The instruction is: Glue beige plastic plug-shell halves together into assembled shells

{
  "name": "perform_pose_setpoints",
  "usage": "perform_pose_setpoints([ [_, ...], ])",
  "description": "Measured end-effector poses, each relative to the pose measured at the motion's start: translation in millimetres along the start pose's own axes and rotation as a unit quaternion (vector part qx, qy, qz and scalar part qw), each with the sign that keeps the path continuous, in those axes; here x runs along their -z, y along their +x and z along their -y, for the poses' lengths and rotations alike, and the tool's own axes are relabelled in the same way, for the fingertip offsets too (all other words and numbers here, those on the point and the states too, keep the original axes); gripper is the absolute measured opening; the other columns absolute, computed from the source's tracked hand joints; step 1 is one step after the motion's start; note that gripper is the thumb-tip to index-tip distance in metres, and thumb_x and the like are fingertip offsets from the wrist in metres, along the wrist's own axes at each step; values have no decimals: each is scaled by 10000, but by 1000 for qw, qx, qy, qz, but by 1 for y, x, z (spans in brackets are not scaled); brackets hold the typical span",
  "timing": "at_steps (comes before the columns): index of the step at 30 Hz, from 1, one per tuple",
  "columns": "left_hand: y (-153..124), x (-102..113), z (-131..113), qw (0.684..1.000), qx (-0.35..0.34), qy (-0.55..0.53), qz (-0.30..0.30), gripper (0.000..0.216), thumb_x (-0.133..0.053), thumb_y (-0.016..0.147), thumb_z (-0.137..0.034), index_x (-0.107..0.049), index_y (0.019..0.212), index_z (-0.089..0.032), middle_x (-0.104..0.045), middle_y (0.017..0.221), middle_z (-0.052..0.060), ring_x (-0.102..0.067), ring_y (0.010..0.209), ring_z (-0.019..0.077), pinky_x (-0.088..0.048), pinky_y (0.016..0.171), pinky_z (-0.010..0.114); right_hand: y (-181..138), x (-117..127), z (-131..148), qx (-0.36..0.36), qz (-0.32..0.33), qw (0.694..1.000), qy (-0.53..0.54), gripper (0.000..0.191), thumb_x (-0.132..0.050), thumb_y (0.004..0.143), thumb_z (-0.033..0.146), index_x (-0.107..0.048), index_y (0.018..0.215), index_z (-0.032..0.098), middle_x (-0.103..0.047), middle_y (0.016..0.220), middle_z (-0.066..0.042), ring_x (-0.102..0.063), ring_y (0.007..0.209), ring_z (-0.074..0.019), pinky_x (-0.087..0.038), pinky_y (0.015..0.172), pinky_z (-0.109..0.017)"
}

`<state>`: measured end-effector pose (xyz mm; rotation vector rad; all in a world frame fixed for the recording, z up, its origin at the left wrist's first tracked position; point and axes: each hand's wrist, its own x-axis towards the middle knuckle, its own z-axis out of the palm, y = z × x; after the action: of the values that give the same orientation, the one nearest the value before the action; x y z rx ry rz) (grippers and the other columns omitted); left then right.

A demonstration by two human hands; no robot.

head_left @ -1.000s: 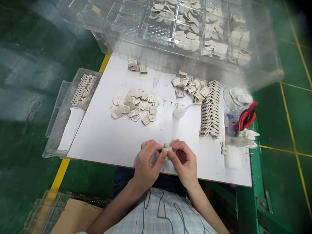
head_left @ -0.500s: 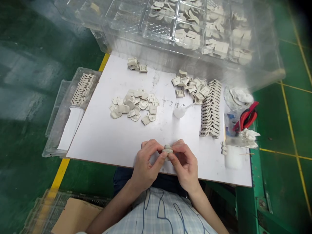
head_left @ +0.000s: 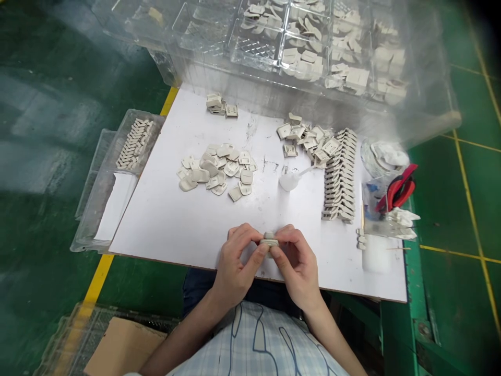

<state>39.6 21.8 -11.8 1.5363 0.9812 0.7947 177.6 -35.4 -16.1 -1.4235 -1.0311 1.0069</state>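
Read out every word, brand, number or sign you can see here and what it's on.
No readable text.
Dark marks on the white tabletop: no legible word or number.
Beige pieces: tiny marks, too small to read.
Held piece: nothing legible.

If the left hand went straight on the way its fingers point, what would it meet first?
The small beige, rounded, plastic-looking part, which the left hand pinches together with the right hand. Just beyond it, the right hand looks next in line, though depth is unclear.
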Motion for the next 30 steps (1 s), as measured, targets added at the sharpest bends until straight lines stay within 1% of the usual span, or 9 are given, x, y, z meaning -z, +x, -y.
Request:
perform_pose_setpoints([
  [2,0,1,2,1000,-18,5,4,284,-486,1011,-400,-620,832,-226,-627,799,35,-573,799,205,-469,781,362,1,1,1,-12,6,1000,10,87,-629,968,345,-632,949,259,-572,858,-11,-533,813,-182,-436,726,-326],
  [5,-1,2,5,999,-33,5,17,235,-492,1009,-359,-629,879,-219,-639,830,45,-590,811,207,-479,782,361,3,2,0,-19,-2,1000,24,95,-639,963,352,-637,945,259,-578,849,-6,-519,801,-175,-421,725,-323],
  [10,0,1,6,998,-56,25,1,168,-519,996,-279,-626,881,-218,-636,808,31,-589,786,197,-474,771,349,2,2,-4,-17,-3,1000,15,76,-666,947,332,-649,935,260,-579,845,-6,-519,811,-178,-422,739,-327],
  [13,0,1,5,996,-73,44,3,151,-517,992,-237,-626,891,-214,-637,802,25,-583,784,191,-467,773,343,2,3,-3,-6,-5,1000,9,83,-666,946,323,-647,909,251,-574,835,-8,-529,802,-178,-428,713,-320],
  [19,1,0,6,996,-62,60,14,174,-498,997,-262,-630,894,-218,-647,803,31,-587,785,200,-468,770,353,2,0,2,-12,-21,1000,11,123,-665,943,335,-641,869,239,-558,801,-5,-525,764,-169,-426,676,-309],
  [22,1,-1,6,998,-43,46,9,201,-481,1006,-293,-619,879,-219,-635,805,30,-575,784,197,-467,761,347,2,-5,2,-29,-35,998,37,141,-692,921,353,-634,853,244,-545,775,8,-510,739,-161,-423,667,-300],
  [25,0,0,4,1000,-3,3,9,269,-477,1011,-393,-603,844,-224,-606,786,28,-553,781,197,-462,736,339,2,-6,2,-45,-38,997,47,147,-709,908,381,-652,873,251,-571,788,3,-517,753,-168,-431,684,-307],
  [28,-2,3,-2,992,65,-106,19,343,-493,994,-502,-593,829,-218,-553,773,18,-517,740,180,-451,678,315,1,-3,6,-30,-1,998,50,137,-686,925,400,-684,969,271,-609,836,-12,-540,807,-185,-444,728,-326],
  [30,-5,4,-6,972,114,-202,30,364,-523,973,-543,-590,841,-211,-523,767,7,-493,704,160,-446,642,293,0,0,11,-1,31,998,50,161,-699,918,384,-687,1049,292,-617,867,-15,-554,840,-192,-452,755,-338],
])
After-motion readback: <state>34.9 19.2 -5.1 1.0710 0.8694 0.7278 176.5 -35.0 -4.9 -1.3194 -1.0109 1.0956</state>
